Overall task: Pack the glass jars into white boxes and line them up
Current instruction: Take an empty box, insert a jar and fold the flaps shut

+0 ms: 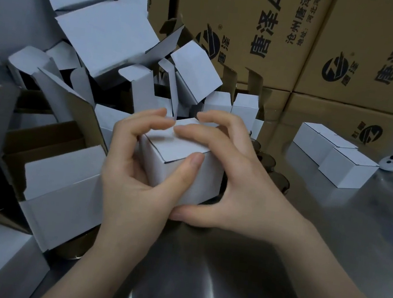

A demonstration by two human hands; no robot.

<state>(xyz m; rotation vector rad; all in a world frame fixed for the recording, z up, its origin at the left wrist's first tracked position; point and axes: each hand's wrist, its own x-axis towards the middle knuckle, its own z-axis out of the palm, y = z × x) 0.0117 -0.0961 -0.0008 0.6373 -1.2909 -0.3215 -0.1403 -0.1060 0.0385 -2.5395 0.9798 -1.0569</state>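
Both hands were clamped on one white box point(180, 146), centre frame, over the shiny steel counter point(199, 274). The left hand point(131, 177) had its fingers point(149, 117) curled round the box's left side, thumb on the front top edge. The right hand point(243, 180) had fingers pressing the top flap, thumb under the base. The box was matte white card, cube-ish, flap down.

Right of frame: 3 shut boxes point(347, 171) in a touching row on the counter. Behind the right hand: dark round glass jars point(267, 161), 3 rims showing, partly hidden. Upper left: pile of open boxes point(105, 34), too jumbled to count. Upper right: brown corrugated cartons point(257, 19), black print.
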